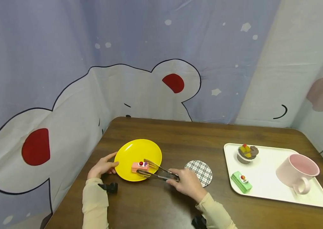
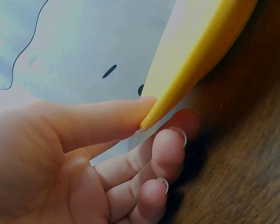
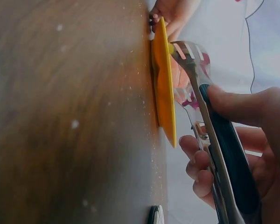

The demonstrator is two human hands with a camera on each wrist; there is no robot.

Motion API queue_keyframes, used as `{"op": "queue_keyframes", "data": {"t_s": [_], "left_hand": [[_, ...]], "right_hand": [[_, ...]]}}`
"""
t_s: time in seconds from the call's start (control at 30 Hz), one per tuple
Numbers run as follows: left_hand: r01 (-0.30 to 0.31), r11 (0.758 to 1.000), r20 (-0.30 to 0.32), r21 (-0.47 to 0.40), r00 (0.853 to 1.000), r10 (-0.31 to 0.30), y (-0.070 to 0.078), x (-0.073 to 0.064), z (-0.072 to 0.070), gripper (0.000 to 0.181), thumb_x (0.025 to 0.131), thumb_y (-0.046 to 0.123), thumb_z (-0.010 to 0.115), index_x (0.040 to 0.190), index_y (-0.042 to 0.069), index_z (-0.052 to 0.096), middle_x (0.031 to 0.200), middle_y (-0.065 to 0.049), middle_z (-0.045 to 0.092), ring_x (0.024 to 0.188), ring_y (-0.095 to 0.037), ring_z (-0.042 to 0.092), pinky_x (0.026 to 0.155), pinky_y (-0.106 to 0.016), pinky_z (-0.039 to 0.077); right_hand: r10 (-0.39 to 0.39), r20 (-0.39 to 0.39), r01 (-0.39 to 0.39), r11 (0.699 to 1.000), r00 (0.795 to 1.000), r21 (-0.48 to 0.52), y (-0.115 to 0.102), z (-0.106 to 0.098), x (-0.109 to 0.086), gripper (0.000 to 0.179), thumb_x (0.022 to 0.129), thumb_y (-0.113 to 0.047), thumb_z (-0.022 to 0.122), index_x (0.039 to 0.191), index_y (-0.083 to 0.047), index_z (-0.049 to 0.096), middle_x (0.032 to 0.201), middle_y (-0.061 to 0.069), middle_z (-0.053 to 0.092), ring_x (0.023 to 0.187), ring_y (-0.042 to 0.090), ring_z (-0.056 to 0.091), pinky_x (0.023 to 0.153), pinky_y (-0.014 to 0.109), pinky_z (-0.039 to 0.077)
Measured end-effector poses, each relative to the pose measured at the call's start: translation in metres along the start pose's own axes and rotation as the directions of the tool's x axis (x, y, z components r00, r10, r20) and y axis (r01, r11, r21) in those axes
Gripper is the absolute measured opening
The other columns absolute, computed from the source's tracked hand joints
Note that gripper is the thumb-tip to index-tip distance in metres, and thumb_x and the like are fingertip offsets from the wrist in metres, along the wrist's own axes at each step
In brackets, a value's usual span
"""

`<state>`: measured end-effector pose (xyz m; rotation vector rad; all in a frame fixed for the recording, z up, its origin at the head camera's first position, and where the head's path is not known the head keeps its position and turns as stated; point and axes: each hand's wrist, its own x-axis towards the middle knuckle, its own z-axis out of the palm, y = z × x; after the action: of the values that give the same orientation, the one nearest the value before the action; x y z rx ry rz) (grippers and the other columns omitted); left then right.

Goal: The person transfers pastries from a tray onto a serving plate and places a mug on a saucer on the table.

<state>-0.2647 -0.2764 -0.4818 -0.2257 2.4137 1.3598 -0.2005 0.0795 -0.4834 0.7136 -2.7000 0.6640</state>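
My left hand pinches the left rim of a round yellow plate. Its thumb lies over the edge and the other fingers are curled beneath, as the left wrist view shows. On the plate's lower part sits a small pink cake slice topped with white and a red cherry. My right hand grips a pair of metal tongs with dark handles. The slotted tong tips reach over the plate, spread on either side of the cake slice and overlapping its right end in the head view.
Right of the plate lies a round checked coaster, partly behind my right hand. A white tray at the right carries a green cake slice, a fruit-topped cupcake and a pink mug. A patterned curtain hangs behind the wooden table.
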Motion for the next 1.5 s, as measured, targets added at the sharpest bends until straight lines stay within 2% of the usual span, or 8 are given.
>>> {"op": "queue_keyframes", "data": {"t_s": [0.27, 0.53, 0.93, 1.03, 1.17, 1.23, 1.4, 1.5], "left_hand": [[0.0, 1.0, -0.003, 0.011, 1.0, 0.0, 0.0, 0.0, -0.001, 0.067, 0.097, 0.021, 0.057, 0.152, 0.003, 0.025, 0.064, 0.0, 0.06, 0.059, -0.012, 0.058, 0.063, -0.024, 0.047], [-0.002, 1.0, -0.002, 0.011, 1.0, 0.002, 0.0, 0.0, -0.002, 0.067, 0.097, 0.021, 0.057, 0.152, 0.003, 0.025, 0.064, 0.0, 0.061, 0.059, -0.012, 0.058, 0.063, -0.024, 0.047], [0.003, 1.0, 0.004, -0.003, 1.0, -0.003, 0.001, 0.0, -0.002, 0.066, 0.097, 0.019, 0.057, 0.152, 0.003, 0.025, 0.064, 0.0, 0.06, 0.059, -0.011, 0.058, 0.062, -0.023, 0.047], [0.005, 1.0, 0.005, -0.001, 1.0, -0.005, 0.001, 0.0, 0.0, 0.066, 0.097, 0.02, 0.057, 0.152, 0.003, 0.025, 0.064, 0.0, 0.06, 0.059, -0.012, 0.058, 0.063, -0.024, 0.047], [0.008, 1.0, 0.006, -0.005, 1.0, -0.007, 0.001, 0.0, 0.001, 0.067, 0.096, 0.021, 0.058, 0.152, 0.003, 0.025, 0.064, 0.0, 0.06, 0.059, -0.012, 0.058, 0.063, -0.024, 0.046], [0.006, 1.0, 0.004, -0.006, 1.0, -0.006, 0.001, 0.001, 0.001, 0.068, 0.096, 0.022, 0.058, 0.152, 0.003, 0.025, 0.064, -0.001, 0.06, 0.059, -0.012, 0.057, 0.063, -0.024, 0.046], [0.004, 1.0, 0.001, -0.009, 1.0, -0.004, 0.001, 0.0, 0.0, 0.067, 0.096, 0.021, 0.058, 0.152, 0.003, 0.025, 0.064, -0.001, 0.06, 0.059, -0.012, 0.057, 0.062, -0.024, 0.046], [0.003, 1.0, 0.001, -0.005, 1.0, -0.003, 0.002, -0.001, -0.001, 0.068, 0.096, 0.021, 0.058, 0.152, 0.003, 0.024, 0.065, -0.001, 0.06, 0.059, -0.012, 0.057, 0.062, -0.024, 0.046]], "right_hand": [[0.034, -0.007, -0.034, 0.999, 0.999, 0.033, 0.002, -0.005, -0.003, 0.035, 0.076, -0.035, 0.08, 0.104, -0.017, 0.072, 0.06, -0.009, 0.056, 0.053, 0.003, 0.039, 0.05, 0.021, 0.033], [0.046, -0.034, -0.044, 0.997, 0.998, 0.066, 0.007, -0.017, -0.009, 0.032, 0.076, -0.032, 0.081, 0.102, -0.016, 0.07, 0.061, -0.012, 0.053, 0.054, 0.001, 0.04, 0.051, 0.018, 0.032], [0.063, -0.094, -0.059, 0.997, 0.994, 0.043, 0.013, -0.033, -0.018, 0.035, 0.074, -0.033, 0.081, 0.103, -0.017, 0.071, 0.064, -0.012, 0.057, 0.058, 0.002, 0.046, 0.054, 0.021, 0.038], [0.048, -0.142, -0.044, 0.999, 0.989, 0.032, 0.016, -0.035, -0.023, 0.036, 0.072, -0.034, 0.082, 0.101, -0.016, 0.071, 0.069, -0.008, 0.064, 0.059, 0.006, 0.053, 0.055, 0.024, 0.042], [0.071, -0.173, -0.069, 0.997, 0.982, 0.021, 0.02, -0.038, -0.03, 0.038, 0.071, -0.034, 0.082, 0.102, -0.015, 0.071, 0.076, -0.001, 0.071, 0.064, 0.011, 0.062, 0.059, 0.031, 0.047], [0.1, -0.16, -0.097, 0.995, 0.982, 0.026, 0.022, -0.038, -0.033, 0.038, 0.072, -0.034, 0.082, 0.103, -0.015, 0.072, 0.074, -0.001, 0.07, 0.063, 0.01, 0.061, 0.06, 0.032, 0.048], [0.193, -0.084, -0.19, 0.981, 0.978, 0.045, 0.025, -0.039, -0.042, 0.035, 0.075, -0.037, 0.08, 0.104, -0.019, 0.071, 0.064, -0.01, 0.059, 0.058, 0.003, 0.049, 0.059, 0.028, 0.045], [0.217, -0.081, -0.215, 0.976, 0.973, 0.041, 0.026, -0.039, -0.046, 0.036, 0.074, -0.037, 0.081, 0.104, -0.019, 0.071, 0.06, -0.011, 0.055, 0.057, 0.003, 0.047, 0.058, 0.027, 0.044]]}}
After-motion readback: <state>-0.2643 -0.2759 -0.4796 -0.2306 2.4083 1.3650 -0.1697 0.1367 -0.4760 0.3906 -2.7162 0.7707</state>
